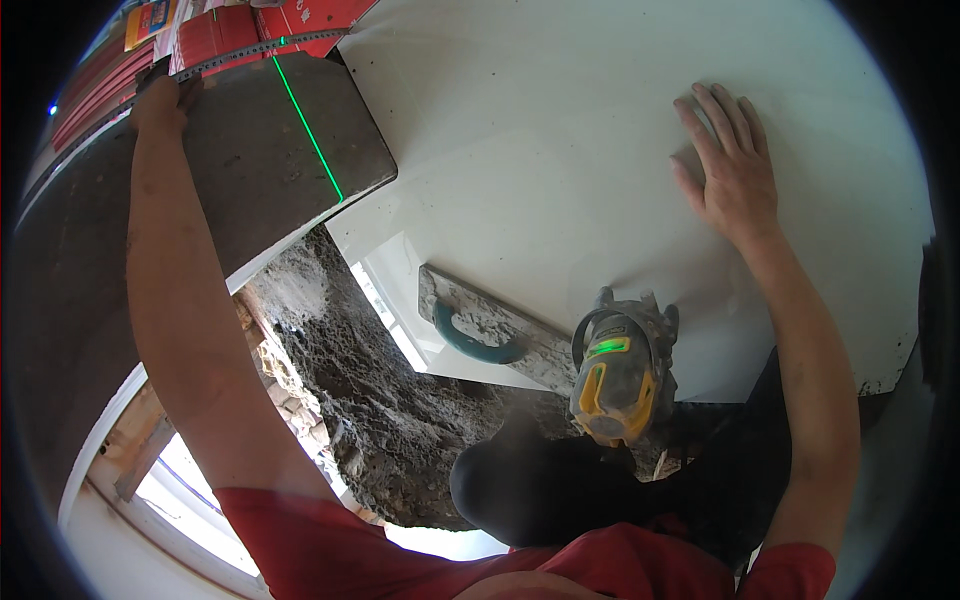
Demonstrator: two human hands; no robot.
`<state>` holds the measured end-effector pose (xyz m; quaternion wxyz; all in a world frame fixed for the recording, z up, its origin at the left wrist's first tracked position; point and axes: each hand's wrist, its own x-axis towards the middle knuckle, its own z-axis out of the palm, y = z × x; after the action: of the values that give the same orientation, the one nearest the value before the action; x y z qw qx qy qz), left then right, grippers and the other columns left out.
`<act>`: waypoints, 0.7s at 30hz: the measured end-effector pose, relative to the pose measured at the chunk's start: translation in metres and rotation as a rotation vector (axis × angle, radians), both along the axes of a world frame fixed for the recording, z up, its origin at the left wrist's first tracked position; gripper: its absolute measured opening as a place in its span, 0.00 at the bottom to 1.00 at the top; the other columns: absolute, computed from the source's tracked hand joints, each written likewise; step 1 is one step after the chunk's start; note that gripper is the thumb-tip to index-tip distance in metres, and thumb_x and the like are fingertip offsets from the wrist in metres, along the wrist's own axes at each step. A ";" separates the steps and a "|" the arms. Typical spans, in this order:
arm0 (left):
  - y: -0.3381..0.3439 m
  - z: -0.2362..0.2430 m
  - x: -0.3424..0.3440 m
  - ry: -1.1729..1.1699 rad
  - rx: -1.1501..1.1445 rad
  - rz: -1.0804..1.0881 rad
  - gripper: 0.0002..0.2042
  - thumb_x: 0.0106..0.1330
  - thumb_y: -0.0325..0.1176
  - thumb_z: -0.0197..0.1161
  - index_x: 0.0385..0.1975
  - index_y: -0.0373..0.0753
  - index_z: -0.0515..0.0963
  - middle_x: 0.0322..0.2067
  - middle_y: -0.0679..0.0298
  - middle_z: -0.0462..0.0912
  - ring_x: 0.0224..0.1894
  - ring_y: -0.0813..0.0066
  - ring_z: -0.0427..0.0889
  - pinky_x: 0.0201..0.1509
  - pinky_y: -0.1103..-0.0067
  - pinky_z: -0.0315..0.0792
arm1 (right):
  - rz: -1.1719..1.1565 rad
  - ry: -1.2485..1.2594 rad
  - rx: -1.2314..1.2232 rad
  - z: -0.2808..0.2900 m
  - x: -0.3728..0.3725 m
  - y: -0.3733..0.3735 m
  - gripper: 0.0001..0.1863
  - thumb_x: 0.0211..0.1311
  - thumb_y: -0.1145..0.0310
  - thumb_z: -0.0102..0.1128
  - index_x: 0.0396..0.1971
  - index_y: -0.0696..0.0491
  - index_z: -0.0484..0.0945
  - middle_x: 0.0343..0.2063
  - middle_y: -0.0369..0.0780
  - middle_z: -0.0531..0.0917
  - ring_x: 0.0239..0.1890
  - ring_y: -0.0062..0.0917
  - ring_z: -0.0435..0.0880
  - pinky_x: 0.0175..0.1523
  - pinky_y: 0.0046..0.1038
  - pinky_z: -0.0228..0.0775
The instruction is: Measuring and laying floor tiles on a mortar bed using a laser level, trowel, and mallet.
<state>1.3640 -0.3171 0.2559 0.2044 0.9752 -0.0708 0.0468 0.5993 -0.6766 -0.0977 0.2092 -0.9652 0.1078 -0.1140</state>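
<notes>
At the far left my left hand is closed round a dark tape measure case. The pulled-out tape runs to the right along the far edge of a dark grey slab. A bright green line crosses this slab from the tape to its near edge. My right hand lies flat, fingers spread, on a glossy white tile and holds nothing. Between my arms, a flat trowel with a teal handle rests at the tile's near edge. Beside it stands a dusty grey and yellow tool.
Rough grey mortar shows between the slab and my knees. Red boxes are stacked beyond the slab at the far left. Pieces of wood and rubble lie under the slab's near edge. My bent leg is close to the yellow tool.
</notes>
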 end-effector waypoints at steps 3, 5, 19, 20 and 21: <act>-0.004 -0.036 0.013 -0.134 0.720 -0.331 0.14 0.72 0.39 0.62 0.52 0.39 0.83 0.51 0.51 0.88 0.54 0.51 0.88 0.58 0.61 0.81 | -0.005 0.037 -0.056 0.019 -0.007 -0.030 0.36 0.65 0.57 0.66 0.72 0.49 0.68 0.73 0.43 0.68 0.76 0.40 0.62 0.82 0.49 0.49; -0.016 -0.016 -0.017 -0.261 1.130 -0.339 0.15 0.72 0.45 0.65 0.49 0.43 0.86 0.50 0.51 0.88 0.55 0.48 0.87 0.59 0.58 0.79 | 0.023 0.071 0.007 0.012 0.013 -0.013 0.36 0.65 0.56 0.66 0.71 0.50 0.69 0.73 0.43 0.67 0.77 0.41 0.61 0.82 0.50 0.47; -0.359 -0.060 -0.335 0.109 -0.519 -0.487 0.19 0.74 0.34 0.60 0.53 0.20 0.78 0.41 0.49 0.91 0.44 0.61 0.92 0.50 0.76 0.84 | 0.053 0.132 0.050 0.009 -0.008 -0.031 0.31 0.72 0.51 0.58 0.69 0.51 0.70 0.73 0.43 0.66 0.78 0.39 0.58 0.84 0.49 0.43; -0.371 -0.064 -0.336 0.116 -0.512 -0.498 0.19 0.74 0.34 0.60 0.53 0.20 0.78 0.41 0.49 0.91 0.44 0.61 0.92 0.50 0.76 0.84 | 0.042 0.134 0.058 0.008 -0.009 -0.031 0.31 0.72 0.51 0.58 0.69 0.51 0.70 0.73 0.43 0.66 0.78 0.39 0.58 0.84 0.49 0.43; -0.382 -0.068 -0.338 0.096 -0.486 -0.525 0.18 0.74 0.32 0.58 0.52 0.19 0.77 0.41 0.47 0.90 0.41 0.59 0.92 0.48 0.74 0.87 | 0.050 0.137 0.045 0.007 -0.010 -0.032 0.31 0.72 0.50 0.57 0.69 0.51 0.70 0.74 0.43 0.66 0.78 0.39 0.58 0.84 0.49 0.42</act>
<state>1.0265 -0.6995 0.1880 0.4384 0.8478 -0.2962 -0.0377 0.5897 -0.7086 -0.0906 0.2259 -0.9682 0.1001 -0.0399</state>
